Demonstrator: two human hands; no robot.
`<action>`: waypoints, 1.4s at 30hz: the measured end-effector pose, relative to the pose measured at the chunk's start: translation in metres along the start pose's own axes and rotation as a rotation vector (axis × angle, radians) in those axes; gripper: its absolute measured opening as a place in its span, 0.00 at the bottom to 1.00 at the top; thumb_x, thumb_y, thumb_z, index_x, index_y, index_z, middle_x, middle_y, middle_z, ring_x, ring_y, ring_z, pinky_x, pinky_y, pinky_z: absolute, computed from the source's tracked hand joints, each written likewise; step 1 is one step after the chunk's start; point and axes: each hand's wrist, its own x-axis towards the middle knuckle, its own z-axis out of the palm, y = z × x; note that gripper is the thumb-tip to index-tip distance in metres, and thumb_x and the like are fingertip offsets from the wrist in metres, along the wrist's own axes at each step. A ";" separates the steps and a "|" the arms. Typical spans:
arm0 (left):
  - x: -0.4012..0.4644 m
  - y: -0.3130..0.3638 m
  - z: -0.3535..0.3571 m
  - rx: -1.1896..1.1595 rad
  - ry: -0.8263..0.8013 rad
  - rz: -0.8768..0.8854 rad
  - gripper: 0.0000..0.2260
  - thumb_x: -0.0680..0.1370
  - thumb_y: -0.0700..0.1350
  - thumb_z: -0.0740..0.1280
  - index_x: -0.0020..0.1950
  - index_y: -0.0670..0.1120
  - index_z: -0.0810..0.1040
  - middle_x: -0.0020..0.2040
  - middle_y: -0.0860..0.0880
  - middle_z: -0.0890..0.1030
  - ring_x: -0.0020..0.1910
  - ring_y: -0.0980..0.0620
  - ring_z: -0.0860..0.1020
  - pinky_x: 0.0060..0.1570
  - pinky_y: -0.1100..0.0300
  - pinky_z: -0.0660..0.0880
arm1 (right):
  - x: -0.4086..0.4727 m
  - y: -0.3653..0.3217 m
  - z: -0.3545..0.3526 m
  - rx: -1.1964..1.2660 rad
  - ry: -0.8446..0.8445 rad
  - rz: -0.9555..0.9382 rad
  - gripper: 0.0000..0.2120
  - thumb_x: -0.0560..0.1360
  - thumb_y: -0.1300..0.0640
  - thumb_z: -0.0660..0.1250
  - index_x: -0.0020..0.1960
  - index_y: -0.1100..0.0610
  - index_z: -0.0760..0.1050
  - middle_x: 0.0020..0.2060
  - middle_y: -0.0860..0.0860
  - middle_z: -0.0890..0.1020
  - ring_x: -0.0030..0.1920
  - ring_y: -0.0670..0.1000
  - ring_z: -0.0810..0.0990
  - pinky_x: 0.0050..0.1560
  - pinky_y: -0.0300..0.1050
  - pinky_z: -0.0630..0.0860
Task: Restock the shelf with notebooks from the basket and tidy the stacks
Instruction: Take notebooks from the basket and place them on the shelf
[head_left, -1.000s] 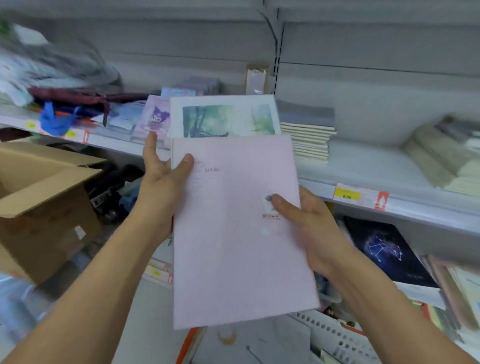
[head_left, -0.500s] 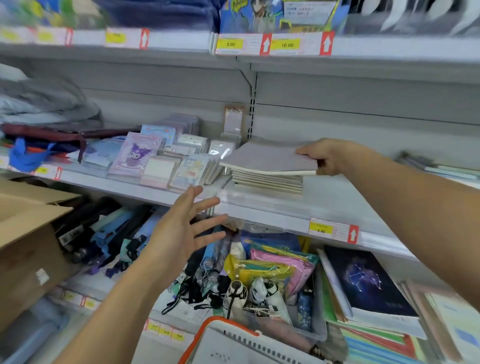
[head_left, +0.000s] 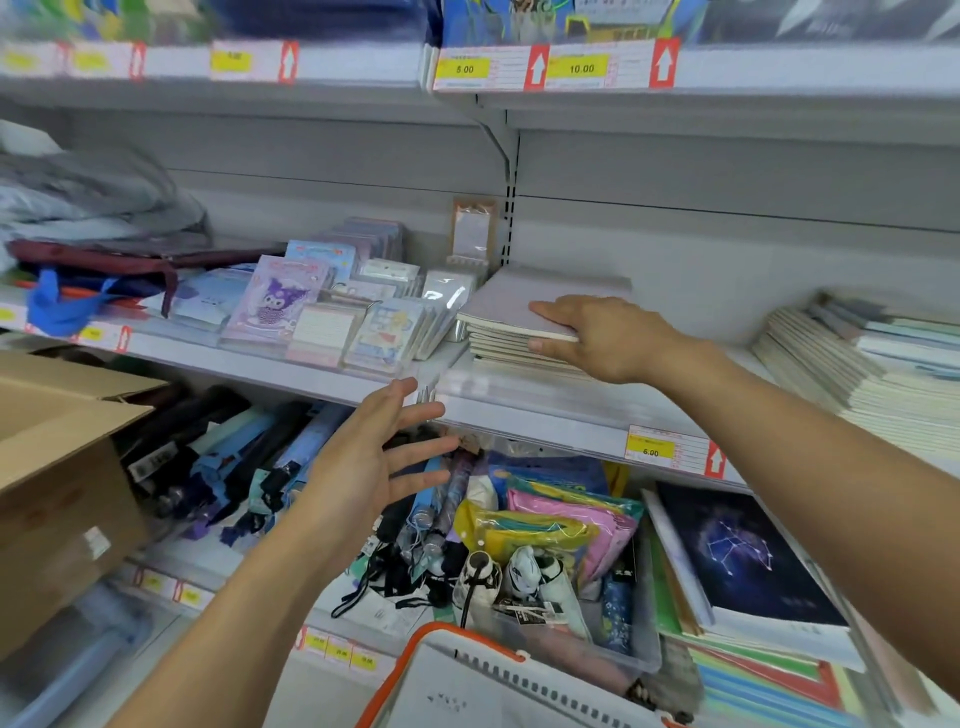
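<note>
Pale lilac, the top notebook (head_left: 511, 301) lies on the stack (head_left: 506, 347) on the shelf (head_left: 530, 410). The right hand (head_left: 605, 338) pinches its near edge. Below the stack, the left hand (head_left: 376, 460) hovers spread, empty; lower still, the basket (head_left: 447, 636).

grey metal shelving (head_left: 727, 171) is filling the whole view, its back panels running plain and pale behind the goods. a slotted upright (head_left: 510, 208) with an angled bracket is dividing the bays at centre. price strips (head_left: 550, 67) with yellow tags and red arrows are lining the upper shelf edge, reading 5.00 and 10.00; another tag (head_left: 652, 449) reading 6.00 is sitting on the middle shelf edge. a cardboard box (head_left: 57, 467) is standing open at left. folded umbrellas (head_left: 249, 462) are crowding the lower bay. sticker packs (head_left: 322, 317) are leaning in rows on the middle shelf. light is falling even and shadowless.
</note>
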 end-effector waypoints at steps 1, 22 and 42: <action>0.000 0.000 0.001 0.002 0.001 -0.002 0.19 0.82 0.55 0.56 0.71 0.52 0.69 0.61 0.49 0.81 0.54 0.45 0.83 0.52 0.46 0.79 | 0.005 0.001 0.000 -0.011 -0.001 0.011 0.35 0.75 0.28 0.51 0.78 0.41 0.56 0.77 0.45 0.63 0.74 0.55 0.64 0.70 0.55 0.67; 0.005 -0.013 0.004 0.098 0.017 -0.052 0.11 0.82 0.53 0.59 0.62 0.54 0.75 0.53 0.53 0.84 0.51 0.47 0.84 0.48 0.49 0.80 | 0.053 0.045 0.011 0.558 0.174 0.533 0.58 0.54 0.24 0.73 0.74 0.57 0.64 0.71 0.55 0.69 0.69 0.59 0.71 0.64 0.50 0.72; -0.003 -0.027 -0.003 0.648 -0.005 -0.329 0.16 0.80 0.59 0.62 0.60 0.50 0.76 0.56 0.50 0.80 0.50 0.49 0.82 0.50 0.51 0.80 | -0.026 -0.016 0.064 0.576 0.826 0.115 0.19 0.76 0.45 0.67 0.57 0.59 0.77 0.55 0.54 0.78 0.55 0.51 0.77 0.55 0.40 0.73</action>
